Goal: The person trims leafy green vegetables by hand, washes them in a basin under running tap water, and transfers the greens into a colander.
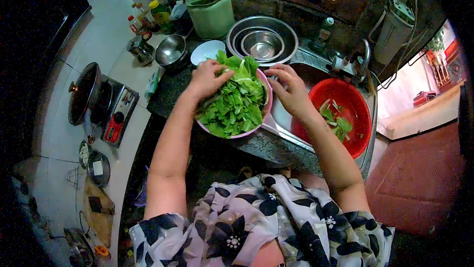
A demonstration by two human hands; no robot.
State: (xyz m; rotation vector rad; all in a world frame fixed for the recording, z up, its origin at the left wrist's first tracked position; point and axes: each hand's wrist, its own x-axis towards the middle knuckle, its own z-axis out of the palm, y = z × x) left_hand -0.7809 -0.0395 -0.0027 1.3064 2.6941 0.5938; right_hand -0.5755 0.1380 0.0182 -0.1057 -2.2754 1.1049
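Dark stone countertop runs along a kitchen, meeting a steel sink. Over it, the left hand has its fingers curled at the edge of leafy greens; whether it pinches any leaf cannot be told. The right hand is half open, thumb apart, near the rim of a pink bowl, with nothing visible in its grasp. The greens heap above that bowl. They look light, soft, easily bruised, perhaps slippery; a loose handful scooped from beneath would suit. Rightward, a red basin holds scattered leaves.
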